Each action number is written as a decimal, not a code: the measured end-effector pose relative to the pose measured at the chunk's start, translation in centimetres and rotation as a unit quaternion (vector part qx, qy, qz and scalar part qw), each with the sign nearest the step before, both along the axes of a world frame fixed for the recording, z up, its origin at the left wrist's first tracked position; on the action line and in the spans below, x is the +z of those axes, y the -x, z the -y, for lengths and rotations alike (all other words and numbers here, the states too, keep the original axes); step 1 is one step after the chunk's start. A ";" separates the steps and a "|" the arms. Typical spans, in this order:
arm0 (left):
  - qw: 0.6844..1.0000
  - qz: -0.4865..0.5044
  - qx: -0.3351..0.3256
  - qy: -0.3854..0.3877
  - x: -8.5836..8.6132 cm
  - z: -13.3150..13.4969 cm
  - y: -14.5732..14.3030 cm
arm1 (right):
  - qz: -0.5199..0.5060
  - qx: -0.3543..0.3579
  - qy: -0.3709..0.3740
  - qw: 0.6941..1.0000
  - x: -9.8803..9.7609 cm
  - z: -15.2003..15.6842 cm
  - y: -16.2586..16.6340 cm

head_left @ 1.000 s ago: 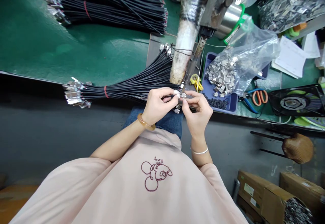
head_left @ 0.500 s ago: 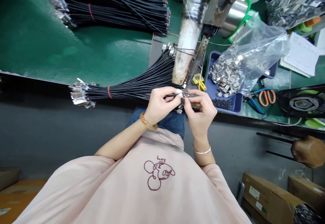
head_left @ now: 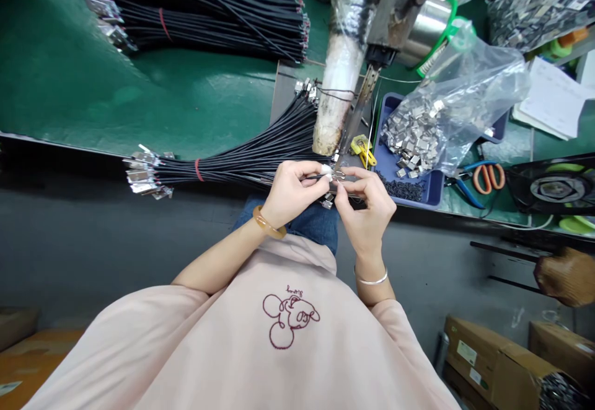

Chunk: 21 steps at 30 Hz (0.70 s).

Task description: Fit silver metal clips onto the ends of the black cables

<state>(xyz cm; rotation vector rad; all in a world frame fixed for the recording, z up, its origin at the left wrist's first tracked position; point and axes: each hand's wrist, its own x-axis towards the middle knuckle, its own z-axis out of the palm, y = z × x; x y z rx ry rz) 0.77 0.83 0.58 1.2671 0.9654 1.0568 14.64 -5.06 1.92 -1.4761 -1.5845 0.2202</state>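
My left hand, with white covers on its fingertips, pinches the end of a black cable. Opposite it, my right hand is closed in a pinch on a small metal connector, which meets the cable end between the fingertips. The metal rod of a soldering iron slants down to just above that spot. Behind my left hand a bundle of black cables, tied with a red band, lies along the bench edge. Fine details at the joint are too small to make out.
A wrapped duct hangs close above my hands. On the right, a blue tray holds metal shells, small black parts and a plastic bag. Beyond lie pliers, a solder spool and a yellow tool. More cable bundles lie at the back left.
Both hands stay pinched at the same spot under the iron, with only a tiny shift. The whole view has slid slightly.
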 end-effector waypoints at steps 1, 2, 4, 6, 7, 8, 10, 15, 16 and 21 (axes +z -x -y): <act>1.000 0.002 0.001 0.001 0.0 0.0 0.0 | 0.003 -0.001 -0.001 1.000 0.0 0.0 0.0; 1.000 0.002 0.001 0.002 0.0 0.0 0.0 | 0.004 -0.003 -0.002 1.000 0.0 -0.1 0.1; 1.000 0.001 0.003 -0.001 0.0 0.0 0.1 | 0.004 -0.005 -0.002 1.000 0.0 -0.2 0.2; 1.000 0.001 0.008 -0.010 0.2 0.0 0.1 | 0.003 -0.005 -0.007 1.000 0.1 -0.3 0.3; 1.000 0.000 0.010 -0.015 0.2 0.0 0.2 | 0.003 -0.005 -0.011 1.000 0.1 -0.4 0.3; 1.000 -0.004 0.010 -0.020 0.3 0.0 0.2 | 0.003 -0.006 -0.014 1.000 0.2 -0.4 0.4; 1.000 -0.015 0.006 -0.024 0.3 0.0 0.3 | 0.005 -0.010 -0.016 1.000 0.3 -0.4 0.5; 1.000 -0.019 0.002 -0.013 0.1 0.0 0.2 | -0.010 -0.010 -0.010 1.000 0.3 -0.1 0.3; 1.000 -0.017 0.003 -0.013 0.1 0.0 0.2 | -0.016 -0.007 -0.008 1.000 0.2 0.0 0.2; 0.999 -0.048 -0.015 -0.013 0.2 0.1 0.2 | -0.036 0.001 0.018 0.999 -0.3 0.3 -0.2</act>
